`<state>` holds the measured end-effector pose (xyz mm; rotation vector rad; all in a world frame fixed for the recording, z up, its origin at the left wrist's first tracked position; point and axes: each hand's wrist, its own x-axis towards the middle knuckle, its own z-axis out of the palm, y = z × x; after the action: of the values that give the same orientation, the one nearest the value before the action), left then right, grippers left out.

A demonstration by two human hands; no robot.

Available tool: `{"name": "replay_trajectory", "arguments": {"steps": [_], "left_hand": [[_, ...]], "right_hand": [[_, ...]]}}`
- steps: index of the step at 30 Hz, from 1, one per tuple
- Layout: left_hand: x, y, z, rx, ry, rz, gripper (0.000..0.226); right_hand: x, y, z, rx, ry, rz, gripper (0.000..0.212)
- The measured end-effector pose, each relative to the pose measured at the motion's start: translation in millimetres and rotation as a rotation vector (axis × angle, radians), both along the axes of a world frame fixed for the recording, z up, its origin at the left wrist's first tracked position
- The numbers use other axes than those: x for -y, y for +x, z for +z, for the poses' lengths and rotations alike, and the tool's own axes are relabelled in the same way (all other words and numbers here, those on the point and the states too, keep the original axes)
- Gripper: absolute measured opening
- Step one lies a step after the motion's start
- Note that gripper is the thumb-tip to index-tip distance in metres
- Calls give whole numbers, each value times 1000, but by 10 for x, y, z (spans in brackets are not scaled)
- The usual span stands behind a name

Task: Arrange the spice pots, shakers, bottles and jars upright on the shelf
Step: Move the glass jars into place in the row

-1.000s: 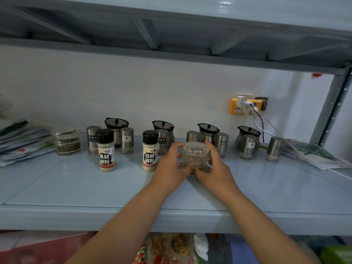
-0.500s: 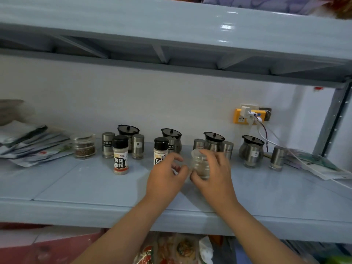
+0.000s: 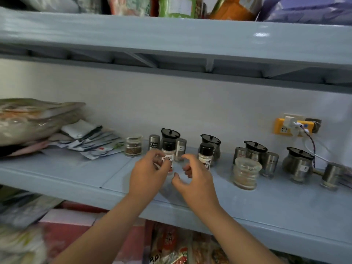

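Spice containers, assorted, stood upright on the pale blue shelf (image 3: 266, 197) across the middle of the frame.

Head view, only view held.

Back row, left to right: a short clear glass jar of brown spice (image 3: 133, 146); a small steel cylinder shaker (image 3: 154, 142); a black-lidded steel pot (image 3: 170, 134); a second steel shaker (image 3: 180, 149); a second black-lidded pot (image 3: 211, 140); a third steel shaker (image 3: 239, 154); a third black-lidded pot (image 3: 255, 149); a fourth steel shaker (image 3: 270, 162); a fourth black-lidded pot (image 3: 298, 162); a fifth steel shaker (image 3: 330, 175) at the right edge.

Front items: a black-capped white-labelled pepper bottle (image 3: 168, 149), partly hidden by fingers; a second black-capped pepper bottle (image 3: 205, 155) just right of centre; a clear ribbed glass jar of pale powder with a clear lid (image 3: 246, 173), standing alone in front of the third pot, well apart from both hands.

Left hand (image 3: 147, 174), centre of frame: fingers curled loosely in front of the first pepper bottle; whether they touched it could not be told.

Right hand (image 3: 194, 178), just right of the left: fingers spread and curved, holding nothing.

Also noted: flat foil packets (image 3: 91, 143) and a large plastic bag (image 3: 34, 121) at the left; a yellow wall socket with white plug (image 3: 291, 125) at the upper right.
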<state>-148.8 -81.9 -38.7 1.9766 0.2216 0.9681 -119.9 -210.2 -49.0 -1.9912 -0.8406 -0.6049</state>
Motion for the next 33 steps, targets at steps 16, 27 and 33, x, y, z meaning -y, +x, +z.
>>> {"name": "replay_trajectory", "arguments": {"steps": [16, 27, 33], "left_hand": [[-1093, -43, -72, -30, -116, 123, 14], [-1391, 570, 75, -88, -90, 119, 38], [-1502, 751, -73, -55, -156, 93, 49]], "right_hand": [[-1272, 106, -50, -273, -57, 168, 60], [-1815, 629, -13, -325, 60, 80, 70], [-1993, 840, -63, -355, 34, 61, 85]]}}
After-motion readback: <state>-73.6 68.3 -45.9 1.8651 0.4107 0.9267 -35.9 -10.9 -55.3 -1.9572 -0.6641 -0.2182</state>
